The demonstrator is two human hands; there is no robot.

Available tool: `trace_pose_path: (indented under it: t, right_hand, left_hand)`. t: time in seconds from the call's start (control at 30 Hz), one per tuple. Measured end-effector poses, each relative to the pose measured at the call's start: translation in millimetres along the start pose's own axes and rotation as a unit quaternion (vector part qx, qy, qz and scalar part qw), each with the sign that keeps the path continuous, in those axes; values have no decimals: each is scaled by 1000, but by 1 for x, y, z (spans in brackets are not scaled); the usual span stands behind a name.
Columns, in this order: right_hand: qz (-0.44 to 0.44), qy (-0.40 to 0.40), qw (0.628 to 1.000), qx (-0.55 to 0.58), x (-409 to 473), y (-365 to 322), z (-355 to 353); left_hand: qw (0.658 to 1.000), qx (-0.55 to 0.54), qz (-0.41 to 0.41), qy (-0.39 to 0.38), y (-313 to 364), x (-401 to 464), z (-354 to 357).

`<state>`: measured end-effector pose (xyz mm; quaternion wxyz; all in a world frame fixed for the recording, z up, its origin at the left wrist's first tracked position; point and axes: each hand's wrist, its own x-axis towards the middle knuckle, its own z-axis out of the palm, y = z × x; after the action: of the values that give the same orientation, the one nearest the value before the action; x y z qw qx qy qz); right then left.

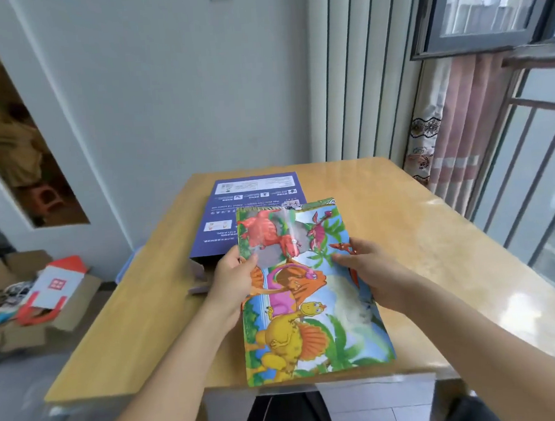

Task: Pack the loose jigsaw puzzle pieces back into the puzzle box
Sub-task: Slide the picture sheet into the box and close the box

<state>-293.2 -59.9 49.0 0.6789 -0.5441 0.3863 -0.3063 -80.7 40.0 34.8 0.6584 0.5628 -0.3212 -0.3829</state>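
A large, glossy dinosaur picture sheet (pixel 309 306) is lifted over the wooden table (pixel 145 318). My left hand (pixel 231 279) grips its left edge, thumb on top. My right hand (pixel 369 269) holds the right edge, fingers on the picture. Behind the sheet lies the dark blue puzzle box (pixel 236 210), printed side up, its near end partly hidden by the sheet. A few greyish loose pieces (pixel 198 278) lie by the box's near end, just left of my left hand; they are blurred.
The table stands against a white wall, with a curtain (pixel 456 151) and barred window at right. On the floor at left sit cardboard boxes (pixel 63 310) and a red and white paper bag (pixel 53 288). A dark bag shows under the table's near edge.
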Motion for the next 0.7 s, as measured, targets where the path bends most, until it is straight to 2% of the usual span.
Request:
trace_pose_path:
  t: [0.07, 0.13, 0.2, 0.23, 0.3, 0.37, 0.43, 0.57, 0.6, 0.63, 0.7]
  right_hand:
    - [2, 6, 1000, -2, 1, 3, 5]
    - [5, 7, 1000, -7, 3, 5, 7]
    - [11, 13, 1000, -14, 4, 6, 7]
    - [11, 21, 999, -23, 5, 5, 6]
    - [12, 40, 998, -50, 7, 6, 0]
    - [20, 47, 996, -73, 7, 6, -7]
    - [37, 44, 995, -87, 6, 5, -18]
    - [61, 34, 990, -121, -4, 1, -46]
    - [68, 28, 989, -125, -7, 0, -54]
    - [78, 20, 989, -124, -11, -2, -61]
    - [95, -2, 989, -116, -18, -8, -71]
  left_hand:
    - [999, 28, 27, 27, 2, -2, -9]
    - [973, 180, 132, 66, 2, 2, -30]
    - [889, 403, 211, 43, 1, 2, -59]
    - [845, 490, 215, 13, 0, 1, -73]
    - [787, 582, 199, -47, -4, -1, -93]
    - [736, 627, 244, -71, -13, 0, -100]
    - [730, 618, 281, -80, -18, 0, -92]
    - [767, 556, 288, -137, -29, -9, -48]
    - [778, 537, 299, -131, -30, -11, -36]
    - [791, 515, 316, -93, -25, -12, -26]
    - [786, 502, 359, 26, -10, -5, -20]
